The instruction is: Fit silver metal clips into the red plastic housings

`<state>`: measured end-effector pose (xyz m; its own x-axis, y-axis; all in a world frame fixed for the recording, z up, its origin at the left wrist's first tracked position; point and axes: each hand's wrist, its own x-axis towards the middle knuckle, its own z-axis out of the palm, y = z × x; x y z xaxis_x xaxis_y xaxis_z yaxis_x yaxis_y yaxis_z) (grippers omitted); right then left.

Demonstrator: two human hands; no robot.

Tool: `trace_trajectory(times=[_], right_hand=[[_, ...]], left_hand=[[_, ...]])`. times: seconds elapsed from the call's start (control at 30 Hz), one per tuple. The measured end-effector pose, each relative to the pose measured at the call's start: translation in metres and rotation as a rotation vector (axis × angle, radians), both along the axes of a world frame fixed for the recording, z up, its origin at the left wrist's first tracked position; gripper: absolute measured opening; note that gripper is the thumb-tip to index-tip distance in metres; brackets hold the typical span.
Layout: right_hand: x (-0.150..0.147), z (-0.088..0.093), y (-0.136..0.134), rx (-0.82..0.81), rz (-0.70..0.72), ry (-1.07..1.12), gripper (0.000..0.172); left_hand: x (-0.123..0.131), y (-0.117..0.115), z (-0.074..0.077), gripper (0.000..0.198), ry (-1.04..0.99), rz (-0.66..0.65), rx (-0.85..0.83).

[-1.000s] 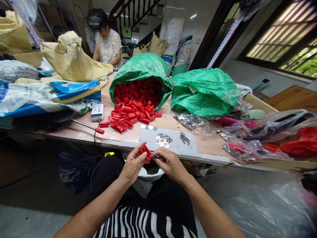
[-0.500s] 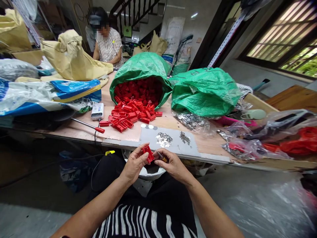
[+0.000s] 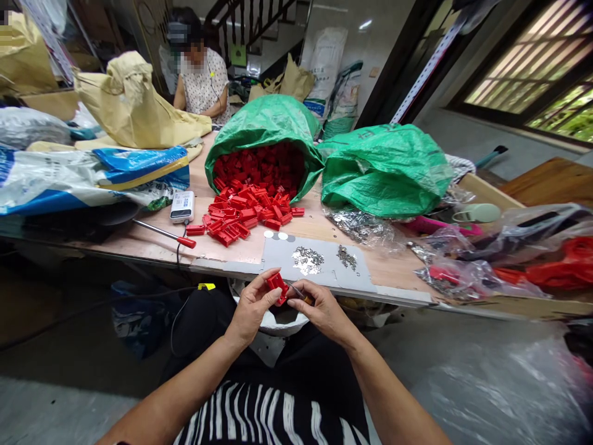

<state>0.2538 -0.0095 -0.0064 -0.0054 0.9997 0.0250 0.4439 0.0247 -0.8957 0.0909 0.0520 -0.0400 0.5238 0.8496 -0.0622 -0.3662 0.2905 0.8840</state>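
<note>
My left hand (image 3: 252,307) is closed on a red plastic housing (image 3: 277,285), held just off the table's front edge. My right hand (image 3: 320,307) is closed around a small tool (image 3: 306,300) with a yellowish handle and a thin metal shaft; its tip is close to the housing, but I cannot tell whether they touch. Beyond the hands, small silvery metal pieces (image 3: 307,259) and a smaller darker group of metal pieces (image 3: 346,256) lie on a grey sheet (image 3: 278,262). A white bag (image 3: 285,327) hangs open below my hands.
A green sack (image 3: 269,117) spills a heap of red housings (image 3: 236,216) onto the table. Another green sack (image 3: 384,167) lies to its right, with plastic bags (image 3: 463,266) beyond. At left are a red-handled rod (image 3: 167,233) and a white power bank (image 3: 182,207). A co-worker (image 3: 204,80) sits opposite.
The red housing has turned slightly in my left hand. My right hand and the tool have shifted very little; the rest of the scene looks the same.
</note>
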Motion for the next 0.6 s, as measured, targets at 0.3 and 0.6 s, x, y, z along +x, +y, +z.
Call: trace_trajectory(times=[0.3, 0.6], right_hand=[[-0.001, -0.010, 0.005, -0.154, -0.079, 0.377, 0.038], [0.010, -0.031, 0.025, 0.011, -0.136, 0.082, 0.032]], left_hand=[[0.003, -0.006, 0.004, 0.036, 0.039, 0.011, 0.167], [0.010, 0.019, -0.010, 0.033, 0.107, 0.019, 0.344]])
